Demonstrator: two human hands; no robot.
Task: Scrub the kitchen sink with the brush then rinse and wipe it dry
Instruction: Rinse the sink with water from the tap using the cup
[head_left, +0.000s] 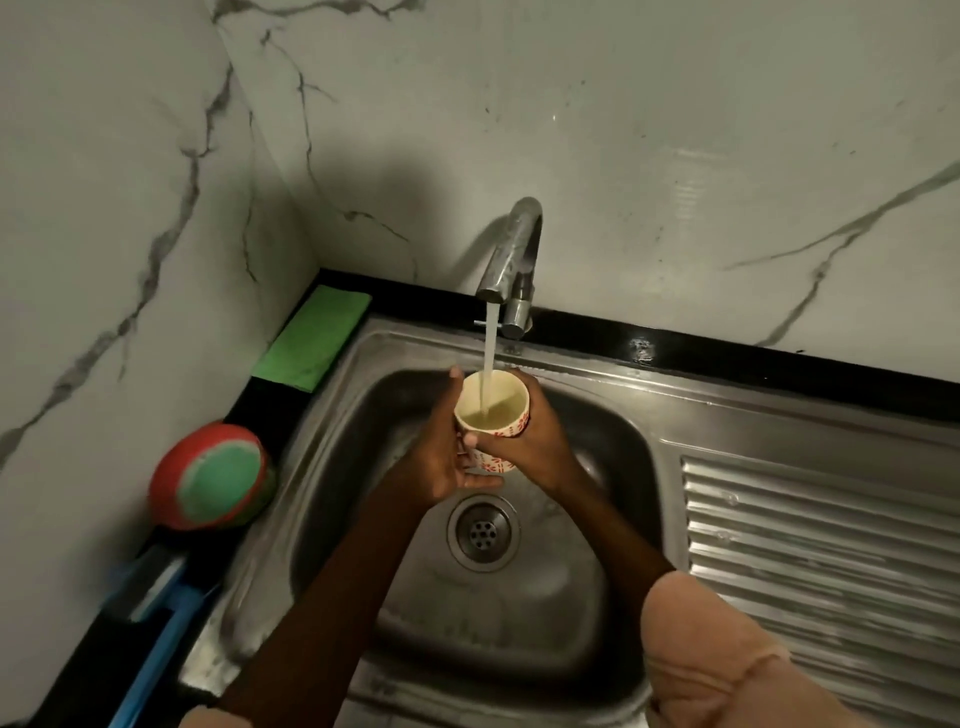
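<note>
Steel sink (613, 415) under running tap (511, 249), stream falling into patterned cup (492, 410) held above drain (483, 532). Right hand (524, 441) wrapped round cup wall; left hand (441, 457) steadies it, fingers against side and base. Cup about half full. Risks: overflow, wet slip, cup dropping onto basin. Blue brush (156, 613) left of sink on counter, green cloth (311, 338) at back-left corner of sink, both untouched.

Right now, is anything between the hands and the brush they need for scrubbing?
Yes: both hands, left hand and right hand, hold a cup under the running tap. The blue brush lies untouched on the counter left of the sink.
</note>
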